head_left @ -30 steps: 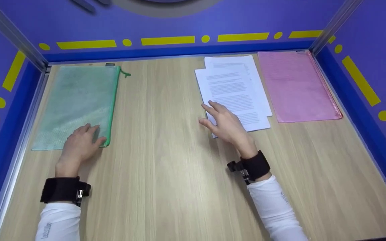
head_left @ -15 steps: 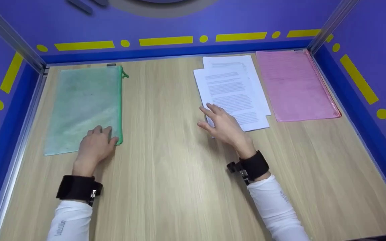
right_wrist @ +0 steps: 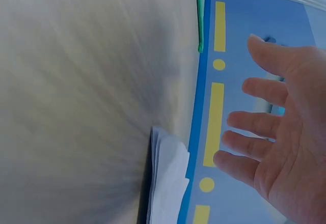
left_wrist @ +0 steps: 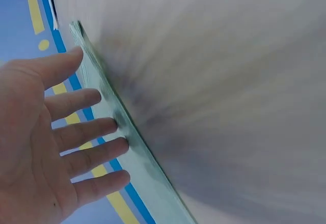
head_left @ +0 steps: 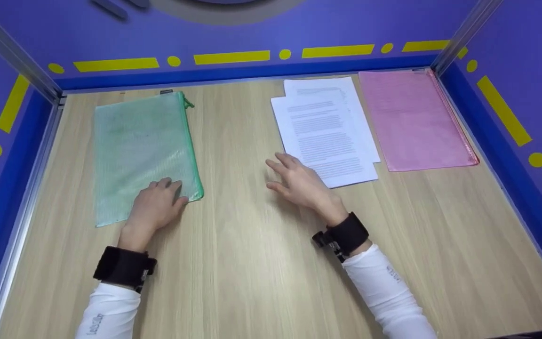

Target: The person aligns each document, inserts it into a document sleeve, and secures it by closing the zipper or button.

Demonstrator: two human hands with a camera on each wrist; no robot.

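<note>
Green mesh zip pouch (head_left: 141, 146), 10 o'clock | left hand (head_left: 155, 205): fingers spread on it | right hand (head_left: 300, 186): fingers wide, holding nothing | judged early: pouch flat; printed sheets (head_left: 323, 127), 1 o'clock, outside it

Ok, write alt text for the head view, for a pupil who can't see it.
A person's left hand touches a green folder on a wood-grain table, while the right hand is by the near left corner of some overlapping printed papers. A pink folder lies to the papers' right.
</note>
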